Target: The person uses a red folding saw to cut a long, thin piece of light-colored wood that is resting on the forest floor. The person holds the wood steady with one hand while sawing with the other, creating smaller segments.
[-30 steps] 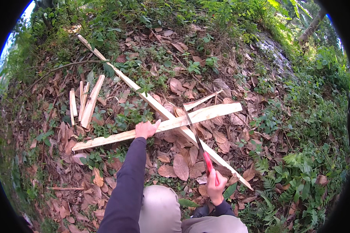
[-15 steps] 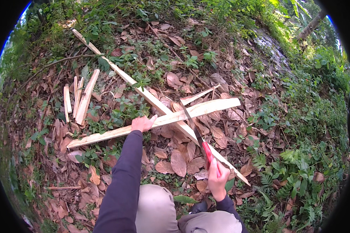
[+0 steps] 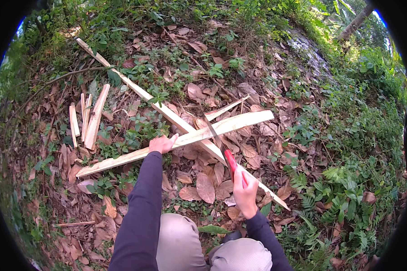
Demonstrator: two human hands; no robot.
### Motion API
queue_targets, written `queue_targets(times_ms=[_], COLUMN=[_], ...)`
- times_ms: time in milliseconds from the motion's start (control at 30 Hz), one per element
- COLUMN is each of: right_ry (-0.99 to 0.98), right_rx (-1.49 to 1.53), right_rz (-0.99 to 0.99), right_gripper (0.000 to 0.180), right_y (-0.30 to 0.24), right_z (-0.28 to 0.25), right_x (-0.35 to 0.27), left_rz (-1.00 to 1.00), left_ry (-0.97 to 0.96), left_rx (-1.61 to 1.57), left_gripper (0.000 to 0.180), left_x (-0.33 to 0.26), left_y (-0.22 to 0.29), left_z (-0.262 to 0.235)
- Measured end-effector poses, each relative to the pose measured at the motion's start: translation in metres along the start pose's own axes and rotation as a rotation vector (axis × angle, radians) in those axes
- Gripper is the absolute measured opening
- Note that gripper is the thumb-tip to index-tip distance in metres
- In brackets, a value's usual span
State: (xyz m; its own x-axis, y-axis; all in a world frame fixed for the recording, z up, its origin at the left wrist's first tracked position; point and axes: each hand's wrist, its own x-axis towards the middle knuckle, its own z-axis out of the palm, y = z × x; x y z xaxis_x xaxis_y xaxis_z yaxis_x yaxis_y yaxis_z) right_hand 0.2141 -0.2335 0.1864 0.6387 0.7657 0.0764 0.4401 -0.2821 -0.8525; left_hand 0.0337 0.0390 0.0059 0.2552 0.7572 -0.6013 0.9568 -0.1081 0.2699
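My right hand (image 3: 246, 192) is wrapped round the red handle of a hand saw (image 3: 229, 159). The saw's dark blade lies across a pale wooden plank (image 3: 244, 121), right of where that plank crosses a second long strip of wood (image 3: 142, 93). My left hand (image 3: 163, 144) grips the upper plank left of the crossing, thumb stretched along it toward the right. The fingers on its far side are partly hidden. The long strip runs underneath, from the far left to the near right. A short wood offcut (image 3: 224, 109) lies just beyond the blade.
Several short wood pieces (image 3: 97, 116) lie at the left among green plants. A thin stick (image 3: 74, 224) rests on the dry leaves (image 3: 205, 187) nearer to me. Ferns and low plants (image 3: 343, 180) cover the right side, and a tree trunk (image 3: 355, 25) leans at the far right.
My right hand has pushed the saw forward and slightly left, so its handle is nearer the plank. My left hand keeps its hold. The whole view has shifted slightly.
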Motion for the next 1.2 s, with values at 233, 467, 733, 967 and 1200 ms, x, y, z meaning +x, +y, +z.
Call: queue_targets(times_ms=[233, 467, 733, 967, 1200], right_ry=[0.072, 0.009, -0.076, 0.061, 0.009], right_rx=[0.015, 0.019, 0.020, 0.015, 0.013], right_rz=[0.001, 0.090, 0.123, 0.038, 0.042], right_gripper=[0.030, 0.029, 0.032, 0.041, 0.037], right_y=[0.019, -0.008, 0.030, 0.040, -0.009], right_z=[-0.001, -0.045, -0.001, 0.005, -0.037], right_x=[0.003, -0.062, -0.012, 0.016, -0.060], left_rz=[0.033, 0.056, 0.011, 0.045, 0.052], left_ry=[-0.034, 0.125, -0.030, -0.010, 0.055], left_rx=[-0.004, 0.006, -0.007, 0.023, 0.021], left_gripper=[0.097, 0.098, 0.094, 0.097, 0.097], left_x=[-0.002, -0.001, -0.009, 0.002, -0.007], left_y=[0.019, 0.008, 0.001, 0.016, 0.008], left_z=[-0.004, 0.008, -0.003, -0.006, -0.002])
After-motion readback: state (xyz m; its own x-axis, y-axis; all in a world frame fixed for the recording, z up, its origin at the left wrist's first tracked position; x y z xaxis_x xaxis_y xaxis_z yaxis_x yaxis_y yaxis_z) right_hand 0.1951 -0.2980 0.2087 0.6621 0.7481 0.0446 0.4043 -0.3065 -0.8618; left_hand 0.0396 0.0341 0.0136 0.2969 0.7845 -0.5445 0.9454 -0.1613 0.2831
